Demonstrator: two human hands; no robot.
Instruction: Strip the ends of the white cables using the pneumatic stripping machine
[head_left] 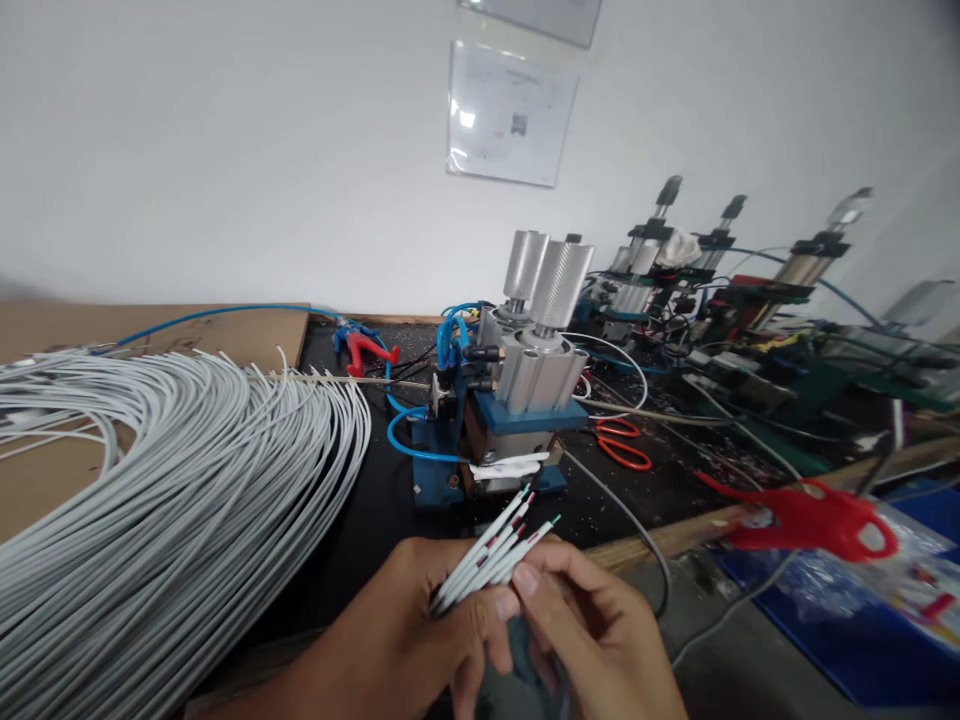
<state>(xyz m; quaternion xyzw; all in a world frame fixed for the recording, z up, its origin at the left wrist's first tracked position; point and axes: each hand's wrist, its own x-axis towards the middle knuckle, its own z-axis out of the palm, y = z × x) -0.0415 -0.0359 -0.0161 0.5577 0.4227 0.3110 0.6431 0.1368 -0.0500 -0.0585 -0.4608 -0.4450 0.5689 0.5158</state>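
Note:
Low in the middle of the head view, my left hand (427, 610) is closed around a bunch of white cables (487, 560). Their cut ends point up and to the right, with short red and green wire tips showing. My right hand (585, 620) pinches the cables from the right side, thumb and fingers near the stripped ends. Just beyond both hands stands a pneumatic press (525, 400) with two silver cylinders on a blue base. White pieces (510, 466) lie at its front. The lower part of the held bunch is hidden by my hands.
A large coil of white cable (247, 500) covers the left of the black bench (367, 520). Orange-handled scissors (622, 443) and blue-and-red pliers (364, 345) lie near the press. A red tool (817, 520) is at the bench's right edge. More presses (795, 270) stand behind, right.

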